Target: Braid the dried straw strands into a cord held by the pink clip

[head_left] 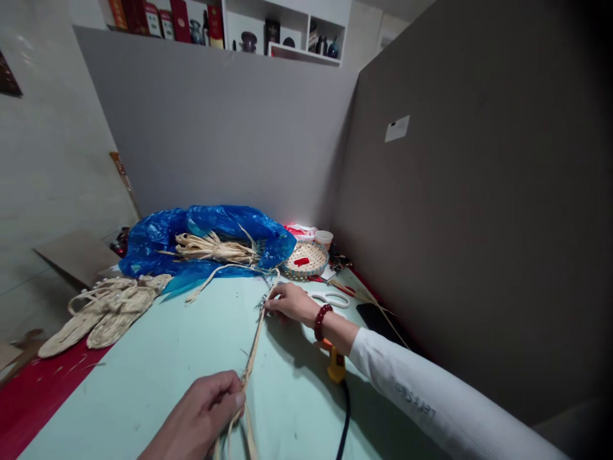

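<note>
A thin strand of straw cord [255, 345] runs up the pale green table, stretched between my two hands. My left hand [204, 409] pinches its lower part near the front, where loose straw ends hang down below the fingers. Farther up, my right hand [290, 301], with a dark red bead bracelet [322, 322] at the wrist, has its fingertips closed on the cord beside a small metal piece [263, 300] whose kind I cannot make out. Beyond the right hand the cord bends left and ends on the table near the blue bag.
A blue plastic bag [148, 239] holds a straw bundle [215, 248]. Woven sandals [115, 310] lie at left. A round basket [316, 259], white-handled scissors [335, 299] and a yellow corded tool [336, 367] lie right. Grey panels [230, 128] close off the back and right.
</note>
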`<state>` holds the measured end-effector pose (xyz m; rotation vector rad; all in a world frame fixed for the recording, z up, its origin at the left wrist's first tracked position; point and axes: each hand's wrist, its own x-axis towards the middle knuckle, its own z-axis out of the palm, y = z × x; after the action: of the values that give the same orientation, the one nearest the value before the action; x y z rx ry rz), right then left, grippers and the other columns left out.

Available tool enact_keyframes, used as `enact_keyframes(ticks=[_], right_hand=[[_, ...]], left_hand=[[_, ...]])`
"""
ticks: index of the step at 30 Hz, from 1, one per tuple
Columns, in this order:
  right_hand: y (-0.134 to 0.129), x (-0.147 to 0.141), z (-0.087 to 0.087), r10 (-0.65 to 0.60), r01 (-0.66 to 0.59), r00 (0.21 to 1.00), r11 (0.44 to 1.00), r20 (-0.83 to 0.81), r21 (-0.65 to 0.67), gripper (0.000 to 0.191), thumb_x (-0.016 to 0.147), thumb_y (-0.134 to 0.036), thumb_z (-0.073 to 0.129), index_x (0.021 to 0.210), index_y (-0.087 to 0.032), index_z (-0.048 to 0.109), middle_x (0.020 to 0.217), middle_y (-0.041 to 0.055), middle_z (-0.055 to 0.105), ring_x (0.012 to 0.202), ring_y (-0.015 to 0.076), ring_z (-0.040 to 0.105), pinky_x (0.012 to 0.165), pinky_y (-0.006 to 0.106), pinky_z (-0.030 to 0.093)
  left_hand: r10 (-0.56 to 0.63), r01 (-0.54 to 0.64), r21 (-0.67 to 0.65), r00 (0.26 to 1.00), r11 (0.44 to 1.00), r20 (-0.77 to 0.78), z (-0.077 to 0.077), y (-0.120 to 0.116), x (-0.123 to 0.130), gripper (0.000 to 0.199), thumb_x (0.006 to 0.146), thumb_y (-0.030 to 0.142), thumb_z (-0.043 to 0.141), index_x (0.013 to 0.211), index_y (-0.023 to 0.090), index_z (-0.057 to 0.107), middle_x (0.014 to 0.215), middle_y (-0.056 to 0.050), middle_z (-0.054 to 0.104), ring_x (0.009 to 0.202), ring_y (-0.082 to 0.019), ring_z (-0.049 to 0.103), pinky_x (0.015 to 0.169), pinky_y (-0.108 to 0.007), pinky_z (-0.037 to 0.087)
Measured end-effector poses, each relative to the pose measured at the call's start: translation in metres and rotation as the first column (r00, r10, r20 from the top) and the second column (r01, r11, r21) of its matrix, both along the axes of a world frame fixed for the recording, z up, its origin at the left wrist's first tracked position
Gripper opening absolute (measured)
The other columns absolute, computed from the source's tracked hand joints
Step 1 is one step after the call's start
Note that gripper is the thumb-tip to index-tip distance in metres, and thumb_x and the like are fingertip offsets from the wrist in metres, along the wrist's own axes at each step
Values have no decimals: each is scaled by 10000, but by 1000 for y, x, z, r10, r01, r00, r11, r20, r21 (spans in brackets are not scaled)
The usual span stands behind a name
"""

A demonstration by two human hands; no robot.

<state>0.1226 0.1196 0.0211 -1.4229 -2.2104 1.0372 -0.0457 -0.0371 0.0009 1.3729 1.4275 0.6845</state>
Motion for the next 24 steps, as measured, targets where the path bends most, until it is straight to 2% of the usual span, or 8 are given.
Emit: enact_keyframes(ticks=[3,7,11,15,18,21,24], right_hand=[[6,1,5,38,-37,998,999,44,-21,140,856,-258,628,898,-133,676,677,-14,631,572,99,593,591,233,499],[15,4,7,75,-69,992,995,98,-71,216,918,-325,561,938,-121,631,822,14,645,682,122,618,647,292,531],[22,6,2,77,-70,992,995,96,-75,233,931,-331,539,1000,-123,617,939,42,644,792,150,631,712,328,537],[27,5,-3,84,-79,993,995,79,-66,239,932,-323,540,1051,-127,604,980,51,640,809,153,633,714,332,541],[28,6,-1,98,-96,991,995,87,-28,215,922,-312,554,998,-121,619,933,44,650,797,152,634,715,331,536],[29,11,5,159,-162,984,987,85,23,149,884,-202,575,997,-129,639,794,17,676,740,135,644,684,261,509],[29,15,10,247,-256,964,963,98,87,373,807,-128,606,1178,-168,594,719,-14,690,699,122,648,642,195,466]], left_hand=[[-41,40,-30,998,999,-42,5,-1,-6,293,775,432,501,615,213,391,583,71,288,577,-126,276,531,-242,233],[-28,26,-18,987,1000,-159,13,-1,-16,292,803,449,448,635,221,378,626,50,325,629,-154,342,580,-250,279],[-3,8,17,954,1000,-299,16,2,-22,306,825,486,417,674,220,428,678,24,408,711,-193,435,646,-257,318],[-9,18,26,942,1000,-334,14,7,-22,313,825,480,418,647,223,418,657,22,411,695,-199,451,632,-253,324],[23,-15,26,946,1000,-324,12,10,-22,308,807,475,451,625,230,417,634,25,415,681,-197,451,618,-248,326],[28,-29,2,948,1000,-317,10,11,-23,302,809,472,459,629,232,422,637,25,428,693,-198,460,629,-246,334],[-3,-7,-32,950,999,-313,9,11,-23,312,831,474,435,641,227,413,655,25,417,697,-193,452,636,-248,338]])
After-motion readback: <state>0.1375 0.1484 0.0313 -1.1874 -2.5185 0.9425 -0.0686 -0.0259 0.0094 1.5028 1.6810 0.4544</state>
